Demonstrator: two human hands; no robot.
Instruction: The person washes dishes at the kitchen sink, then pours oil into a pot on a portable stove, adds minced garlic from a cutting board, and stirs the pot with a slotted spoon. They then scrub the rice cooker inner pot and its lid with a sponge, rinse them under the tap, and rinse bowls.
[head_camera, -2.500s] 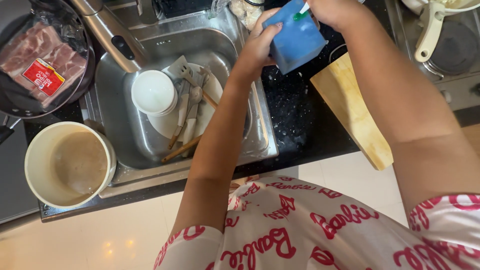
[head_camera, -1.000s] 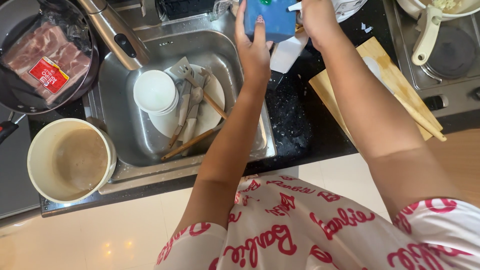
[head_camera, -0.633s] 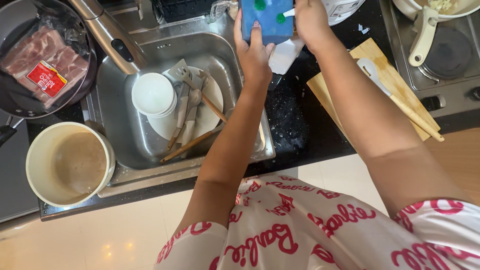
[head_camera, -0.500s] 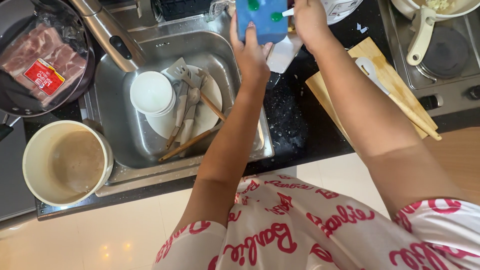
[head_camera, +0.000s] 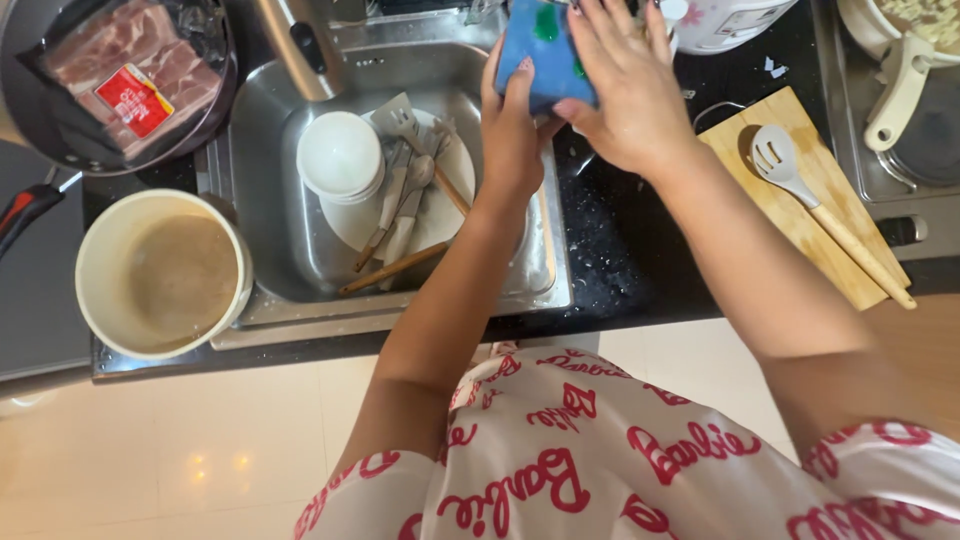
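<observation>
- Sink (head_camera: 300, 270) is crowded: stacked bowls (head_camera: 341, 156), a plate (head_camera: 440, 215) and a heap of utensils (head_camera: 405, 215) fill the basin.
- Faucet (head_camera: 295, 45) leans over its back-left corner.
- Black counter (head_camera: 625, 270) between sink and cutting board (head_camera: 800, 215) lies open.
- Slotted spatula (head_camera: 825, 215) sprawls across that board.
- Big pot (head_camera: 165, 275) blocks the left.
</observation>
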